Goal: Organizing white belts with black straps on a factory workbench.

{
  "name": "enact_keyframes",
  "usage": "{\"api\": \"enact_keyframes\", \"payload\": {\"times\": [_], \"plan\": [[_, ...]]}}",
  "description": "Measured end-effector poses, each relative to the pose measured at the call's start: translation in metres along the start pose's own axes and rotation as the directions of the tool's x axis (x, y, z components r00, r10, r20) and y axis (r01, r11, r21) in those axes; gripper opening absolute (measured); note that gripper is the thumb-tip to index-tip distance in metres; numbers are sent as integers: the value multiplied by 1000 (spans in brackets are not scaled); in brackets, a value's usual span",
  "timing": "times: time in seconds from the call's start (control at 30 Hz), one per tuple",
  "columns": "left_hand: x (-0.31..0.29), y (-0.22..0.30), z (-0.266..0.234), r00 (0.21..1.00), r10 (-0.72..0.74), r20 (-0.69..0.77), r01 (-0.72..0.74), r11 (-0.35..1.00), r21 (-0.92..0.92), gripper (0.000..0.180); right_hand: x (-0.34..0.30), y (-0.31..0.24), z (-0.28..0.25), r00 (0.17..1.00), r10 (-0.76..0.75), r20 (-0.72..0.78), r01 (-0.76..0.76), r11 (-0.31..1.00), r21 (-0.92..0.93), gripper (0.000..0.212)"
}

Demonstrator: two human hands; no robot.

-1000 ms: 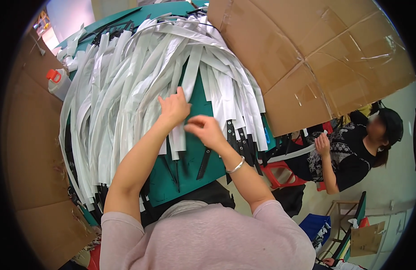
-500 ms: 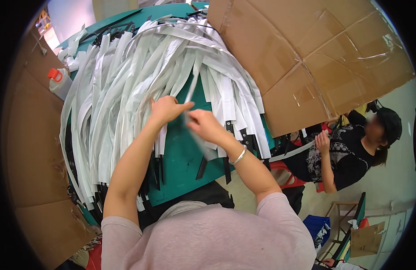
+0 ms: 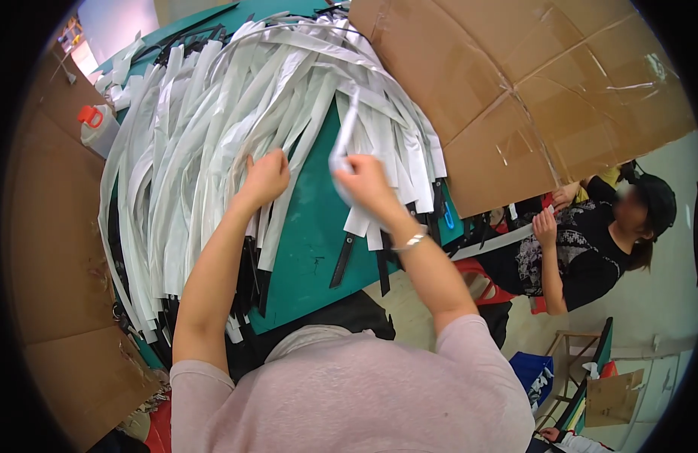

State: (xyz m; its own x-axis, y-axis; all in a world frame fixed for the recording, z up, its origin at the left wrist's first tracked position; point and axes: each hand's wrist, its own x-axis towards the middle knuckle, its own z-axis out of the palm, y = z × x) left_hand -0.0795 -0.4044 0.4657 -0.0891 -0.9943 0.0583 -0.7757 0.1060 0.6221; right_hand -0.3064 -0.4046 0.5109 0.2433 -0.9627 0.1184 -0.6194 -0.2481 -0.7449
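Note:
A thick pile of long black strips in white sleeves (image 3: pixel 179 166) is spread over the green table (image 3: pixel 307 249). Bare black ends stick out at the near side; one black strip end (image 3: pixel 343 260) has small holes. My right hand (image 3: pixel 366 187) is closed around a white-sleeved strip (image 3: pixel 344 143), blurred by motion, that slants up toward the right part of the pile. My left hand (image 3: pixel 267 177) is closed against the pile, left of the bare green wedge. Whatever its fingers hold is hidden.
Big cardboard sheets stand at the right (image 3: pixel 530 90) and left (image 3: pixel 62 226). A white jug with a red cap (image 3: pixel 98 128) is at the far left. A co-worker in black (image 3: pixel 575 257) handles a strip at the right. A blue bin (image 3: pixel 531 377) stands lower right.
My hands, close together before, have moved apart. The right one has shifted right and up with the white-sleeved strip; the left one has drawn slightly left to the pile.

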Motion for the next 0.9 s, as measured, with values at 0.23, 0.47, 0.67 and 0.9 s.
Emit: {"api": "enact_keyframes", "payload": {"times": [0.23,0.47,0.67,0.9], "plan": [[7,61,-15,950,232,208,-96,853,-512,35,-2,-23,91,971,-178,-161,235,837,494,19],[4,21,-8,948,265,177,-309,901,306,45,-18,104,-75,848,117,-517,-391,796,-461,22],[10,52,-16,980,-10,201,-19,990,140,45,-33,62,-73,880,-156,-449,-135,824,-551,11],[12,70,-19,977,-111,180,114,994,-3,52,-62,-24,3,991,-58,124,34,983,182,17]]}}
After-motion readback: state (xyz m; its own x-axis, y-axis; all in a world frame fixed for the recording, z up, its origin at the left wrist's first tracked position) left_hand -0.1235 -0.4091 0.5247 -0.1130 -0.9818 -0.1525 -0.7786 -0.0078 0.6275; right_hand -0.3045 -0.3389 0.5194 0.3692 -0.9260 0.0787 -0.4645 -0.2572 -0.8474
